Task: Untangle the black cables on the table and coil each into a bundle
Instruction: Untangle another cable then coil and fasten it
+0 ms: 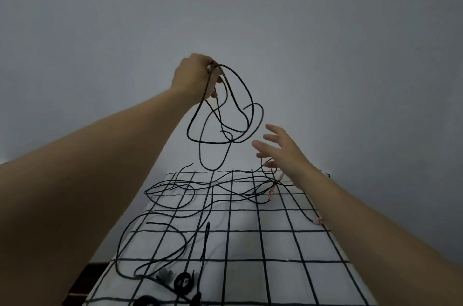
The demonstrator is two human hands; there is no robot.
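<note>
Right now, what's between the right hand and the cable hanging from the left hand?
Nothing: the head view shows only bare wall behind the gap; the right hand is open, off the cable.

You had no legible text, label, brand, number or sign before you. The pink markings (271, 192) on the cables (213, 187), at about 3 o'clock from the middle of the checked cloth (280, 245), were too small and blurred to read. The cloth itself bore only plain black grid lines.
</note>
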